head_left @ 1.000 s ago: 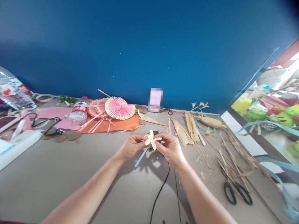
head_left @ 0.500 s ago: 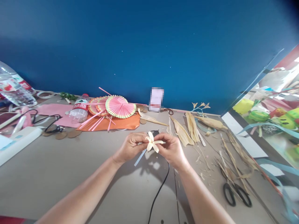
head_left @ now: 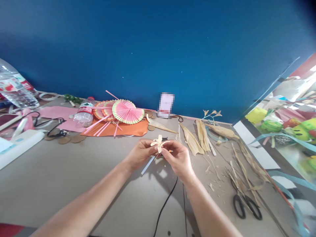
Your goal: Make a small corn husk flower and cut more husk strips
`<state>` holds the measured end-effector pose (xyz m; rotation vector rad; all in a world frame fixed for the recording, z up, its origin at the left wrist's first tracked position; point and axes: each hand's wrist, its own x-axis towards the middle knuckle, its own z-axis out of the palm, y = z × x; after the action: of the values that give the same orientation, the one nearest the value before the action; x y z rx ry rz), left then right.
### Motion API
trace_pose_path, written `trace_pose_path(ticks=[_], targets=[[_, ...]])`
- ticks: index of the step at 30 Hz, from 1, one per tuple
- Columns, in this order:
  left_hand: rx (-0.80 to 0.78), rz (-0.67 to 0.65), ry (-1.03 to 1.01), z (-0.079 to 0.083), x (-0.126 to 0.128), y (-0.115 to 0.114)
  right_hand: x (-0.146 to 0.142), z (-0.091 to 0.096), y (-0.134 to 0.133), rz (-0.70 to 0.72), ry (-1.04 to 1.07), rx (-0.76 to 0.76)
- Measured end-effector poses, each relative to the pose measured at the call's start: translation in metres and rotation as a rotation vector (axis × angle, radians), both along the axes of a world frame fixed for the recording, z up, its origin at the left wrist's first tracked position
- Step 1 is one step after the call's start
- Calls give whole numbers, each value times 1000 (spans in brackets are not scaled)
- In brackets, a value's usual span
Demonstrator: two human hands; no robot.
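Both forearms reach forward from the lower edge of the view and converge over the grey table (head_left: 74,187), the left forearm (head_left: 96,196) angled in from the left and the right forearm (head_left: 209,204) from the right. The left hand (head_left: 141,153) is drawn in narrow, thumb and forefinger pinched together at the left side of a cream flower (head_left: 159,144). The right hand (head_left: 179,159) is likewise narrow, its thumb and bent fingers closed on the flower's right side and base. The flower sits between the 2 sets of fingertips, petals spread and facing up; its lower part is covered by the fingers. A pale blue stick (head_left: 148,165) slants out below the left fingertips; whether it is touched cannot be told. A black cable (head_left: 164,207) runs from below the right hand to the bottom edge. To the right of the hands lie dry husks (head_left: 192,140) and, nearer the viewer, 1 pair of scissors (head_left: 247,206) with black handles. Beyond the left hand, a pink pleated fan (head_left: 128,112) rests on an orange sheet (head_left: 138,130).
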<state>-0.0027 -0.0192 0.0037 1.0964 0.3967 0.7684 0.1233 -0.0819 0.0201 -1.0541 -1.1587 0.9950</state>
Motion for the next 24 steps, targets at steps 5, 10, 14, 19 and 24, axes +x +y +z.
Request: trace_pose_path(ticks=[5, 10, 14, 19, 24], targets=[[-129, -15, -32, 4, 1, -2, 0, -4, -1, -109, -12, -5], [-162, 18, -28, 4, 3, -3, -2, -5, -4, -157, -202, 103], [-88, -9, -5, 4, 2, -2, -2, -6, -4, -166, -168, 74], [-20, -25, 67, 4, -1, -1, 6, -7, 1, -90, 50, 5], [24, -84, 111, 2, -5, 2, 14, -2, 1, -64, -44, 66]])
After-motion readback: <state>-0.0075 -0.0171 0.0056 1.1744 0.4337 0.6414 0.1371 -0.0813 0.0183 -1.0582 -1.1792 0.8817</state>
